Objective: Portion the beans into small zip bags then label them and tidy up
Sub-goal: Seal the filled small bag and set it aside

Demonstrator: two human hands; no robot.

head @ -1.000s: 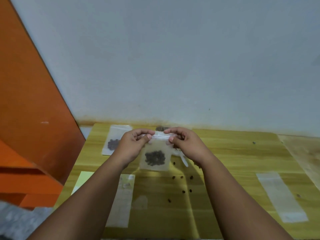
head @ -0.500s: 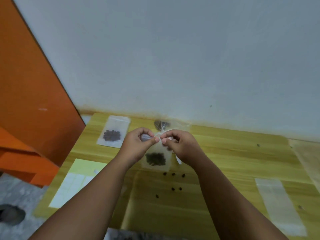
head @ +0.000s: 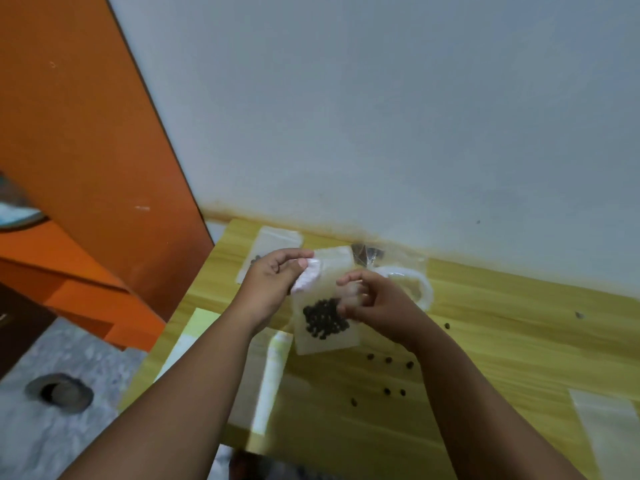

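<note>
A small clear zip bag (head: 323,336) with a clump of dark beans (head: 323,318) hangs above the wooden table (head: 502,341). My left hand (head: 273,282) pinches its top left corner at the zip strip. My right hand (head: 377,303) pinches the bag's right side just above the beans. Another filled zip bag (head: 277,237) lies flat at the table's far left, partly hidden by my left hand. Several loose beans (head: 388,360) are scattered on the wood below the held bag.
A larger clear bag (head: 398,268) with dark beans lies against the white wall behind my hands. A yellow-green label sheet (head: 204,323) and white strips lie near the left edge. An empty clear bag (head: 609,424) lies at the right. An orange cabinet (head: 86,168) stands left.
My hands, pinched close together on the bag's top, have drawn apart; the left holds the top corner and the right has dropped to the bag's side. The camera view has shifted left.
</note>
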